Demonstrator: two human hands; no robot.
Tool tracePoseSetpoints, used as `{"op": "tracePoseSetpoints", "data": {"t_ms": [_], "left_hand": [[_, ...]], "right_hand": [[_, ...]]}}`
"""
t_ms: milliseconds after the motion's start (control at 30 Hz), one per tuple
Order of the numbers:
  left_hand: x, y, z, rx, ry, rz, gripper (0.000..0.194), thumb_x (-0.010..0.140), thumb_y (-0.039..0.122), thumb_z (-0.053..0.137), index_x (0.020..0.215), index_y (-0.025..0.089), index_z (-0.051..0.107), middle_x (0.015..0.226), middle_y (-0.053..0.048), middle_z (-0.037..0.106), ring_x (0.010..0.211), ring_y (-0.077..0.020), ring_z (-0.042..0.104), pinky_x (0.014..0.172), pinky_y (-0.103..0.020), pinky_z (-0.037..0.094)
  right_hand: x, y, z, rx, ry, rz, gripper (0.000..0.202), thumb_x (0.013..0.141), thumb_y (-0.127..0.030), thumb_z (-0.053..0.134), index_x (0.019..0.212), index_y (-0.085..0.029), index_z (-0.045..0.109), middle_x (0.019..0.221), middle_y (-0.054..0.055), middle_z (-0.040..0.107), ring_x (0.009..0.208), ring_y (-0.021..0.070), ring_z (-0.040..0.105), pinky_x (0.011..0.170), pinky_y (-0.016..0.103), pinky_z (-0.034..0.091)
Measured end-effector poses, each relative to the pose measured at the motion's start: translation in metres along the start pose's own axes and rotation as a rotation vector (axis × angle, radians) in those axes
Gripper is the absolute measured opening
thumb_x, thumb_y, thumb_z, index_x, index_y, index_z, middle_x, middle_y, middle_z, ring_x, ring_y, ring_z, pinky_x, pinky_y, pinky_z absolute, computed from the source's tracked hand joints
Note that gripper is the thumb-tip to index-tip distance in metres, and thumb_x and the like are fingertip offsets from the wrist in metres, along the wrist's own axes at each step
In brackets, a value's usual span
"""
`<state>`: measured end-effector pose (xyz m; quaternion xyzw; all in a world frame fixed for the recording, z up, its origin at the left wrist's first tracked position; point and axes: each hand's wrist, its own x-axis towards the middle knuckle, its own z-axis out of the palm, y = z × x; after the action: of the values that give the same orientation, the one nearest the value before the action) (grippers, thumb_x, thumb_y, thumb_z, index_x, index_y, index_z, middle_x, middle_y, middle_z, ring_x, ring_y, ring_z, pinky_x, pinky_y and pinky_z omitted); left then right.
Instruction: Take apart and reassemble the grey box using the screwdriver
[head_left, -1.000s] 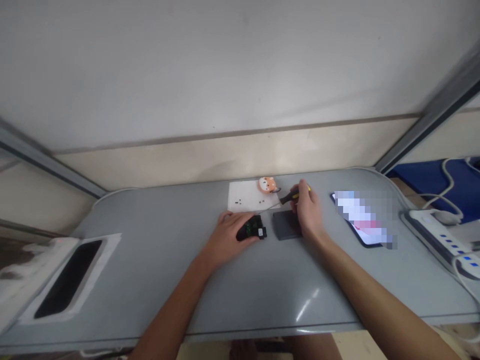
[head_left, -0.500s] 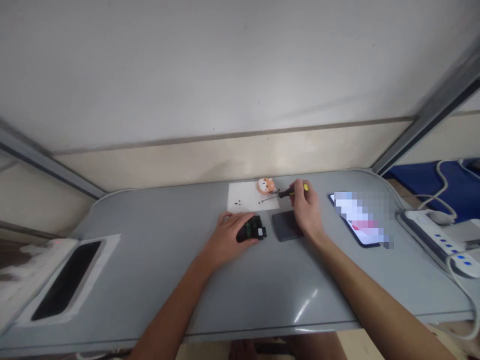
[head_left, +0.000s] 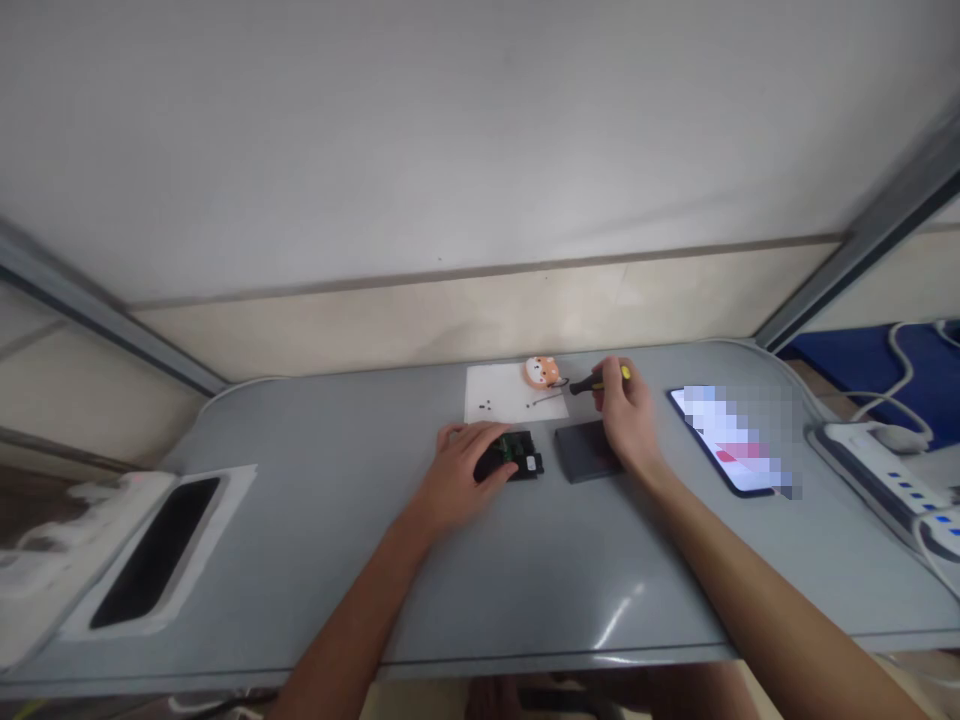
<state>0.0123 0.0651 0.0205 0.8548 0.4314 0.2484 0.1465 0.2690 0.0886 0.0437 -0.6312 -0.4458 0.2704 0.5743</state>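
Observation:
My left hand (head_left: 463, 470) rests on the grey table with its fingers curled around a black electronic device (head_left: 531, 463) that has a green circuit board exposed. The thumb lies on the device's near side. In my right hand (head_left: 626, 405) is a screwdriver (head_left: 585, 384) with a black and yellow handle, slanting down to the left. Its tip is at a small dark screw on a white sheet of paper (head_left: 499, 385). Several more tiny dark screws lie farther left on that sheet. Below my right hand, partly covered by it, lies a flat dark grey panel (head_left: 589, 455).
An orange and white animal-faced round item (head_left: 541, 372) sits on the paper's far right corner. To the right are a lit phone (head_left: 724, 440) and a power strip (head_left: 885, 470) with cables. A black-screened slab (head_left: 161, 550) lies at the left. A wall (head_left: 450, 310) closes the back.
The whole view has shifted slightly. My left hand has slid a little left on the device, and its thumb has moved up onto it. The screwdriver tip stays at the same spot.

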Motion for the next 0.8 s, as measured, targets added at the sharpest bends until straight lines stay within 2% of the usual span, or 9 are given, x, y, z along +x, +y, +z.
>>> {"op": "tracePoseSetpoints", "data": {"t_ms": [167, 333, 500, 633, 800], "left_hand": [[-0.001, -0.001, 0.001, 0.012, 0.035, -0.015, 0.037, 0.101, 0.033, 0.061, 0.137, 0.029, 0.059, 0.136, -0.007, 0.068, 0.129, -0.0255, 0.061, 0.116, -0.049, 0.032], [-0.001, -0.005, 0.003, 0.044, 0.113, -0.027, 0.031, 0.101, 0.034, 0.061, 0.132, 0.028, 0.063, 0.133, -0.007, 0.069, 0.126, -0.0253, 0.061, 0.114, -0.048, 0.033], [0.000, -0.009, 0.005, 0.060, 0.196, -0.049, 0.027, 0.097, 0.035, 0.067, 0.124, 0.030, 0.069, 0.126, -0.006, 0.070, 0.120, -0.0245, 0.063, 0.110, -0.046, 0.036], [0.000, -0.009, 0.004, 0.018, 0.204, -0.018, 0.018, 0.094, 0.037, 0.072, 0.110, 0.029, 0.074, 0.117, -0.003, 0.072, 0.114, -0.0226, 0.063, 0.108, -0.045, 0.038], [0.001, -0.009, 0.004, 0.003, 0.244, -0.002, 0.009, 0.096, 0.035, 0.070, 0.096, 0.028, 0.075, 0.105, -0.001, 0.074, 0.105, -0.0202, 0.065, 0.103, -0.044, 0.039]], "right_hand": [[0.000, -0.001, 0.000, 0.006, 0.002, 0.001, 0.045, 0.099, -0.063, 0.044, 0.088, -0.023, 0.060, 0.077, 0.001, 0.062, 0.071, 0.0166, 0.057, 0.068, 0.030, 0.043], [-0.003, -0.015, -0.005, 0.089, 0.021, 0.027, 0.046, 0.098, -0.065, 0.044, 0.085, -0.024, 0.060, 0.069, 0.000, 0.053, 0.065, 0.0171, 0.052, 0.061, 0.029, 0.045], [-0.010, -0.023, -0.003, 0.165, -0.087, 0.075, 0.049, 0.098, -0.066, 0.044, 0.083, -0.023, 0.063, 0.068, 0.001, 0.055, 0.063, 0.0164, 0.051, 0.059, 0.029, 0.044], [-0.016, -0.020, 0.004, 0.236, -0.146, 0.106, 0.050, 0.096, -0.067, 0.047, 0.082, -0.023, 0.063, 0.077, 0.001, 0.061, 0.066, 0.0143, 0.055, 0.061, 0.026, 0.045], [-0.018, -0.015, 0.008, 0.242, -0.194, 0.089, 0.051, 0.096, -0.068, 0.047, 0.081, -0.022, 0.063, 0.075, 0.001, 0.062, 0.066, 0.0142, 0.055, 0.060, 0.024, 0.044]]}}
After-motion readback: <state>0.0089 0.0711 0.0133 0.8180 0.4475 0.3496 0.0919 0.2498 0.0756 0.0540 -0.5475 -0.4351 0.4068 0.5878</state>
